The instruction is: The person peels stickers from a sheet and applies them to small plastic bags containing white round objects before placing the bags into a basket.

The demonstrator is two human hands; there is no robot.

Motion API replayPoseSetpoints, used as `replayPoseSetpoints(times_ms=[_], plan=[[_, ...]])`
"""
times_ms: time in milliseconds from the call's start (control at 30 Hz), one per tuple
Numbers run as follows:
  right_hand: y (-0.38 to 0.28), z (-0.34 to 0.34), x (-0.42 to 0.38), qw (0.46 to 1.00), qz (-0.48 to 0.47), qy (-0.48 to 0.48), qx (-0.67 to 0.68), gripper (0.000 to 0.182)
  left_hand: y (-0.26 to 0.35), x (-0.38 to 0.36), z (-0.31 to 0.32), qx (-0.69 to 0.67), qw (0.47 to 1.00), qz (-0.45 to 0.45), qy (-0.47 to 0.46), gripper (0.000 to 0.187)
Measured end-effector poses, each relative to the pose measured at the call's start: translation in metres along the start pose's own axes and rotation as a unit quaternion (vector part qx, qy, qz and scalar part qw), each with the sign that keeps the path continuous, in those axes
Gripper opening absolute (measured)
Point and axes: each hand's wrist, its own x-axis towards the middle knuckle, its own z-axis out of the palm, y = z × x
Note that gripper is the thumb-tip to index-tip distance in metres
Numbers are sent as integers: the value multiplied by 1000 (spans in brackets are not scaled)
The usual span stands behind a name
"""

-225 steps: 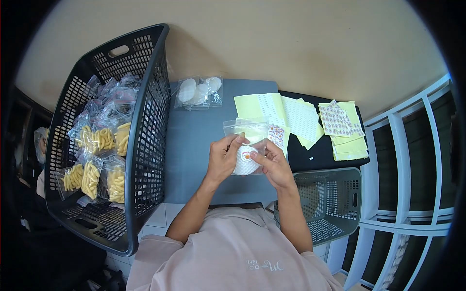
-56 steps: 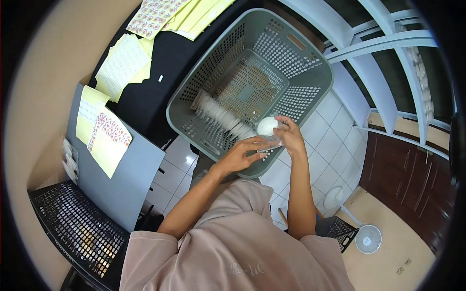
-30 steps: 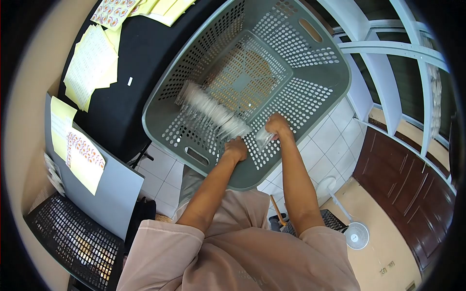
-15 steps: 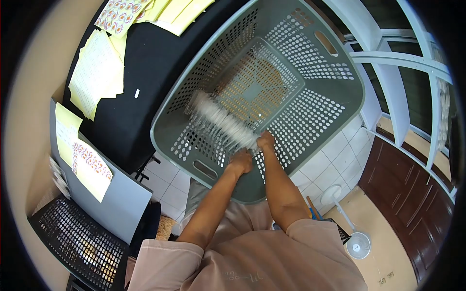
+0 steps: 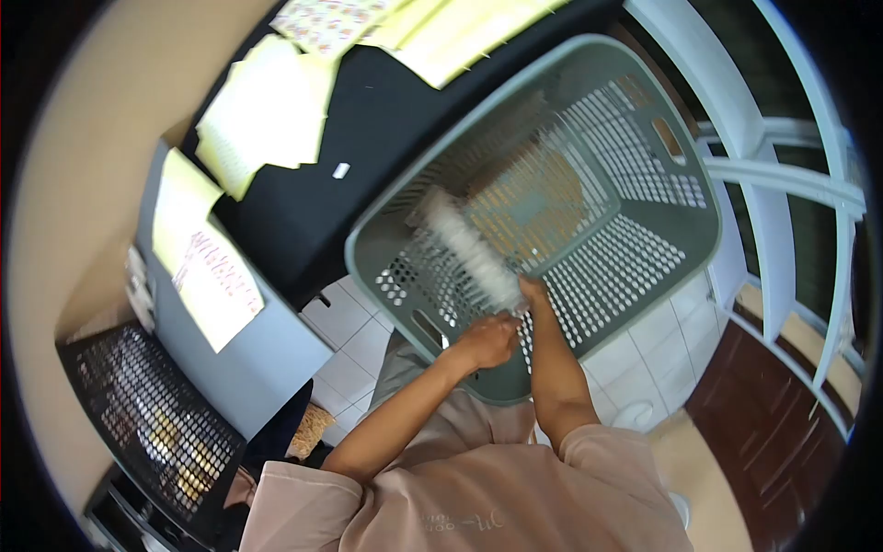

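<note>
A long white ribbed bundle in clear plastic (image 5: 474,253) slants inside a large grey-green laundry basket (image 5: 644,304). It is blurred, so I cannot make out exactly what the plastic contains. My right hand (image 5: 533,291) is closed at the bundle's near end. Just left of it and lower, my left hand (image 5: 492,340) is also closed, with its fingers at the end of the plastic. Both hands are over the basket's near side, close to my body. The parts of the plastic inside my fingers are hidden.
Yellow sheets (image 5: 267,115) and a small white piece (image 5: 341,171) lie on a black-covered table (image 5: 368,110). A grey panel (image 5: 276,368) carries more sheets. A black perforated basket (image 5: 152,428) stands lower left, white shelving (image 5: 773,212) right, and a brown door (image 5: 745,405) lower right.
The view has shifted, so table and basket appear farther right and lower. The bundle is still in the basket between my hands. My left hand sits a little lower relative to its end.
</note>
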Motion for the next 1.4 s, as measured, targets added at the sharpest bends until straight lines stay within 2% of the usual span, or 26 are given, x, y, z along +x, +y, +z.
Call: replayPoseSetpoints(times_ms=[33,67,133,200,233,267,300,333,367,433,700,767,800,867,933,1000,1067,1133,1167,1233,1267,1333,1367,1400], plan=[[3,5,8,998,-39,29,-51,69,4,-12,-13,-63,996,50,27,34],[-5,-3,0,996,-39,12,-77,63,5,-24,-21,-57,996,38,53,34],[-11,-9,-5,990,-73,-14,-116,58,5,-49,-31,-100,989,71,84,35],[10,-5,25,987,-2,-75,144,66,2,-73,-37,-88,987,63,118,37],[39,20,77,997,-59,-36,15,59,0,-85,-43,-82,986,73,122,38],[-15,-18,-20,988,5,-70,140,67,0,-99,-50,-76,985,59,144,38],[13,-3,22,988,-13,-80,131,67,3,-111,-58,-111,986,40,117,39],[41,15,69,989,-105,-25,105,64,5,-121,-64,-147,985,25,88,39],[20,17,66,988,-119,-31,98,64,5,-131,-67,-146,984,19,104,39],[26,12,55,988,-116,-35,91,64,5,-151,-73,-186,978,33,93,39],[-15,7,4,992,-90,-52,71,63,2,-219,-94,-243,951,48,183,39],[-15,2,-4,993,-78,-50,69,62,-1,-247,-112,-300,933,47,191,37],[-10,-1,-10,994,-72,-49,68,62,-12,-260,-114,-347,911,57,215,36],[-9,-5,-19,995,-60,-45,65,62,-24,-300,-139,-392,863,25,318,34],[-11,-11,-29,996,-48,-38,63,62,-58,-336,-161,-366,794,-29,485,31],[1,-24,-32,997,-39,-28,62,62,-113,-363,-180,-234,686,-57,687,26],[1,-31,-37,997,-33,-15,62,61,-167,-393,-204,-171,575,-127,789,22],[6,-36,-47,997,-28,1,65,61,-212,-417,-226,5,498,-211,841,20],[-13,-37,-48,997,-25,11,67,61,-234,-426,-238,0,491,-205,847,20],[-16,-47,-57,997,-17,31,72,61,-269,-439,-261,90,462,-267,841,21],[-15,-54,-60,996,-13,42,76,61,-283,-442,-273,84,456,-261,847,21],[-36,-67,-61,994,-8,66,82,61,-298,-445,-292,47,469,-337,815,30],[-38,-74,-66,993,-4,77,84,61,-301,-444,-297,39,463,-331,821,30],[-48,-79,-70,992,2,88,88,61,-300,-440,-302,-26,468,-393,791,36]])
